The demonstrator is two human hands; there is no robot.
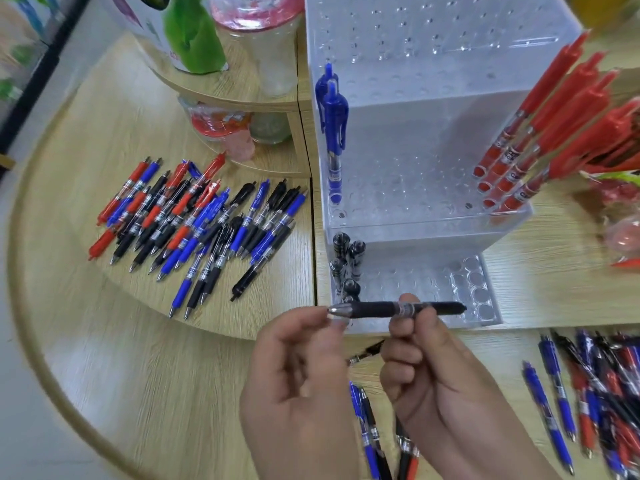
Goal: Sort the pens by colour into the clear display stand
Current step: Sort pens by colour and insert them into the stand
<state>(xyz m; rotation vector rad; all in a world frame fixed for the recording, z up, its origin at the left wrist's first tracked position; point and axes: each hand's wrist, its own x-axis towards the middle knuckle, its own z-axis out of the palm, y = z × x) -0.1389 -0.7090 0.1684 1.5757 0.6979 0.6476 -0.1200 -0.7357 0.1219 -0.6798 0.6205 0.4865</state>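
A black pen (377,309) lies level in front of the clear display stand (426,161). My right hand (436,382) pinches its barrel near the middle. My left hand (298,382) holds its silver tip between fingertips. In the stand, blue pens (333,133) stand at the middle tier's left, red pens (540,133) lean at its right, and black pens (346,265) fill the lowest tier's left corner. A mixed pile of pens (204,220) lies on the round table at the left. Another mixed pile (595,393) lies at the lower right.
A wooden two-level shelf (242,98) with glass jars and a green bottle stands behind the left pile. A few pens (370,434) lie under my hands. Red packaged items (620,216) sit at the right edge. The round table's rim (38,323) curves along the left.
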